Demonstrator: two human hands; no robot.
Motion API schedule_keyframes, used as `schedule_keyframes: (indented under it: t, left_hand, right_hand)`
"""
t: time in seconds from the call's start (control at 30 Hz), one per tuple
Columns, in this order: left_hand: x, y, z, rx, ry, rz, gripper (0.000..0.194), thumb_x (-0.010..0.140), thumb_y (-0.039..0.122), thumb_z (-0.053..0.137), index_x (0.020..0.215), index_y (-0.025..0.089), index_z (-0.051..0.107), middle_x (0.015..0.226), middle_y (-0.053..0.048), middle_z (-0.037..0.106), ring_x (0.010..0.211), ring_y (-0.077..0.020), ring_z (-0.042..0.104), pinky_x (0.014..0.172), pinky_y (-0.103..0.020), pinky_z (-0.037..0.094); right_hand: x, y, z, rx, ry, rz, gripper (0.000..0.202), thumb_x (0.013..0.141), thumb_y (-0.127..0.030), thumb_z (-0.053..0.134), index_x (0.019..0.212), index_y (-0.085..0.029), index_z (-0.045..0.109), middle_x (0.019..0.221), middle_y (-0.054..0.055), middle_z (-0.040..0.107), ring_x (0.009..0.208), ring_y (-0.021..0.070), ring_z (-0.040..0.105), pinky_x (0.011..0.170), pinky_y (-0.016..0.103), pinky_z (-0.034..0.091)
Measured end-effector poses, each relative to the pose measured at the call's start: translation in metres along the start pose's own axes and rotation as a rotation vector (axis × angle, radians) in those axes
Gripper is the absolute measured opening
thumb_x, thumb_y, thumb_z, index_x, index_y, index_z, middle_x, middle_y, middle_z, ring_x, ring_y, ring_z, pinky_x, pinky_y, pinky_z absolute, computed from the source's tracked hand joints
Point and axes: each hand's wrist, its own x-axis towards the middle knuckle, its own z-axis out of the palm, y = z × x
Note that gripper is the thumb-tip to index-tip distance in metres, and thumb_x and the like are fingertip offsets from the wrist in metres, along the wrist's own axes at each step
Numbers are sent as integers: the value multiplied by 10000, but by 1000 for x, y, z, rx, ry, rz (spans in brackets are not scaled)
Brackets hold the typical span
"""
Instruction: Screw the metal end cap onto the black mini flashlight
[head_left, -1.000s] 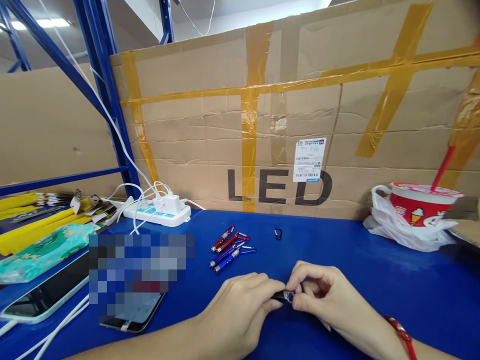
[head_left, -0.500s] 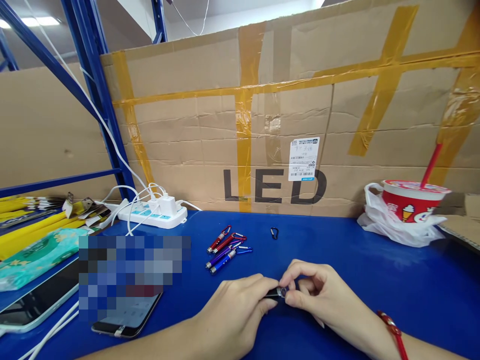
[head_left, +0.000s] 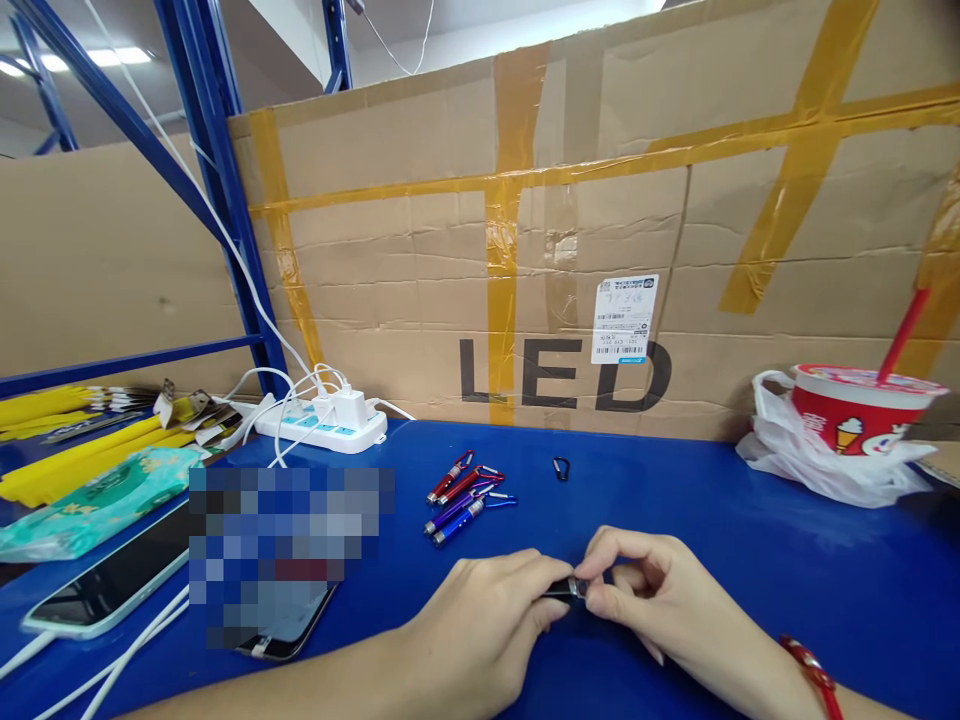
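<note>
My left hand (head_left: 499, 625) is closed around a small black cylinder (head_left: 561, 588) with a silvery end, low in the middle of the view. At that silvery end, my right hand (head_left: 645, 590) pinches with thumb and forefinger; the fingertips cover part of it. Beyond the hands lie several small metal penlights with clips: a red one (head_left: 448, 480), another red one, a purple one (head_left: 454, 510) and a blue one (head_left: 459, 524). A loose black carabiner (head_left: 562, 469) rests farther back on the blue table (head_left: 660, 490).
A white power strip (head_left: 322, 430) with cables stands at the back left. Phones (head_left: 112, 575), a teal packet (head_left: 97, 505) and yellow packages (head_left: 97, 455) lie left. A red cup (head_left: 859, 415) in a white bag stands right. Cardboard (head_left: 420, 270) closes off the back.
The whole scene has shifted slightly right in view. Both hands keep nearly the same hold on the black cylinder.
</note>
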Motion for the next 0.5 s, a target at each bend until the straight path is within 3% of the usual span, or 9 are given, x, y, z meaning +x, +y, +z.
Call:
schedule_keyframes:
  t: [0.5]
  left_hand:
    - [-1,2,-2,-11,-2,-4,240,882,128,389,1032,216,554,892,-6,615,782,-137,590,691,-201,438]
  right_hand:
    - [0,1,0,16,-16,-11,282,662,-433,630,668,-169,532,360,-113,315,303,32,263,349,166,192]
